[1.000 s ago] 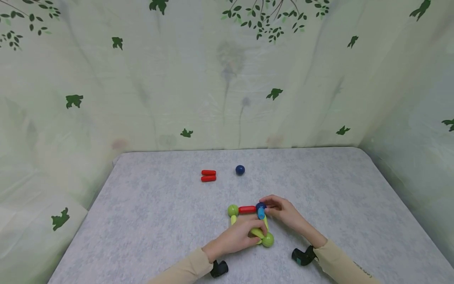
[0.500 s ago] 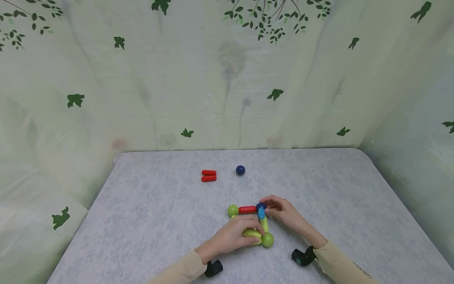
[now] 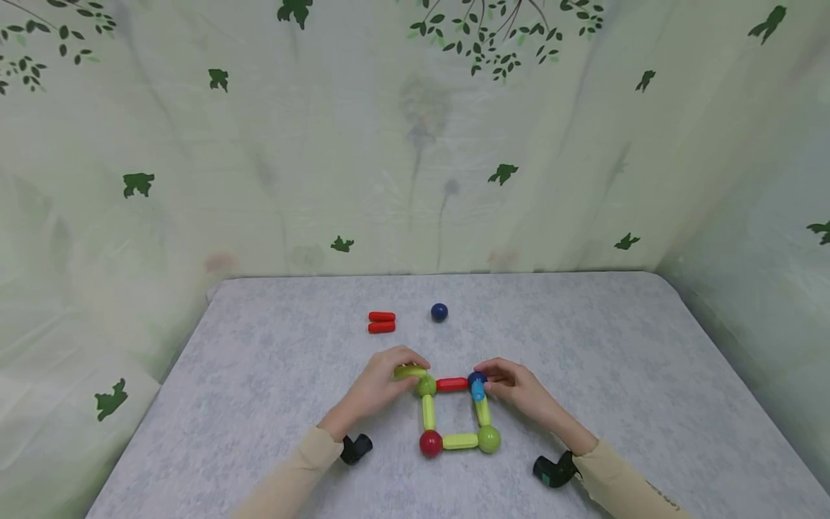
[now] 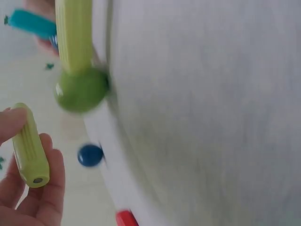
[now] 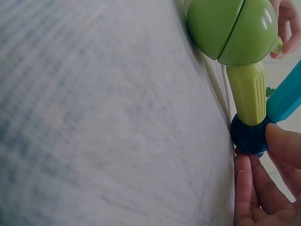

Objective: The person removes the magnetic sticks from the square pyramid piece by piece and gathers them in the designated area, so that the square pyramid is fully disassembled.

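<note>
In the head view a square frame of magnetic rods and balls lies on the table. Its corners are a green ball (image 3: 425, 386) at back left, a dark blue ball (image 3: 477, 378) at back right, a red ball (image 3: 431, 443) and another green ball (image 3: 489, 439) in front. One red rod (image 3: 452, 384) forms the back side; the other sides are yellow-green. My left hand (image 3: 381, 383) pinches a loose yellow-green magnetic rod (image 4: 32, 150) close above the back-left ball. With thumb and fingers my right hand (image 3: 521, 393) grips the blue ball, from which a light blue rod (image 5: 287, 96) sticks up at a slant.
Farther back on the grey table (image 3: 292, 375) lie two red rods (image 3: 382, 327), side by side, and a loose dark blue ball (image 3: 439, 312). A leaf-patterned curtain (image 3: 389, 144) hangs behind the table. Black wrist cameras (image 3: 554, 470) jut out below both hands.
My left hand, holding the yellow-green rod, has moved from the frame's front side back and left to the back-left ball, uncovering the red ball. The right hand stays on the blue ball.
</note>
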A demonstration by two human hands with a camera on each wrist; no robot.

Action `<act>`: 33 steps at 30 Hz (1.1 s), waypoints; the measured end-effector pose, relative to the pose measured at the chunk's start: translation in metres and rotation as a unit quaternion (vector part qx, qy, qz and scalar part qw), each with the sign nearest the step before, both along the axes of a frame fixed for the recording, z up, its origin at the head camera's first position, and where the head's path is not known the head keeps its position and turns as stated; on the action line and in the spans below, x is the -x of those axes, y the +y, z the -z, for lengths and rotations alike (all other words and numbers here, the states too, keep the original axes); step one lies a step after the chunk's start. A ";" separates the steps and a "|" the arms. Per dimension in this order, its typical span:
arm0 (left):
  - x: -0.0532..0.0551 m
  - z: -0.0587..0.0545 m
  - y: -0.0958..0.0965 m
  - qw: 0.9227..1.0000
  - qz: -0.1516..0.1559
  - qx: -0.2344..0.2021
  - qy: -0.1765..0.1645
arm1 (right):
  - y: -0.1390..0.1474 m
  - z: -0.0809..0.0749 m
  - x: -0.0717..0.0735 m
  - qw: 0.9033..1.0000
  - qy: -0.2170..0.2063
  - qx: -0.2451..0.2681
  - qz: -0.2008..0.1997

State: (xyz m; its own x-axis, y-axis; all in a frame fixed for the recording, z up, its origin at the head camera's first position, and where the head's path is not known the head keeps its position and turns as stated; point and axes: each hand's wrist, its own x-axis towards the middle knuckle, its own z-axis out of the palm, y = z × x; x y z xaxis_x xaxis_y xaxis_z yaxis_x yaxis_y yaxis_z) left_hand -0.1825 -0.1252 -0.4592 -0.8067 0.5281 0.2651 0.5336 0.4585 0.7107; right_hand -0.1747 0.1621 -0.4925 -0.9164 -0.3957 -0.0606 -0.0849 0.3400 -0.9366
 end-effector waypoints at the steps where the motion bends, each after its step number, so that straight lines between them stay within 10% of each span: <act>1: 0.005 0.000 -0.004 1.000 -0.013 0.005 0.008 | 0.000 0.000 0.000 1.000 -0.002 0.000 0.000; 12: 0.051 0.005 -0.030 0.990 -0.123 0.060 0.044 | 0.000 0.000 0.000 1.000 0.001 -0.006 0.004; 33: 0.080 0.016 -0.034 0.981 -0.143 0.120 0.051 | -0.001 0.002 0.000 1.000 0.003 -0.006 0.006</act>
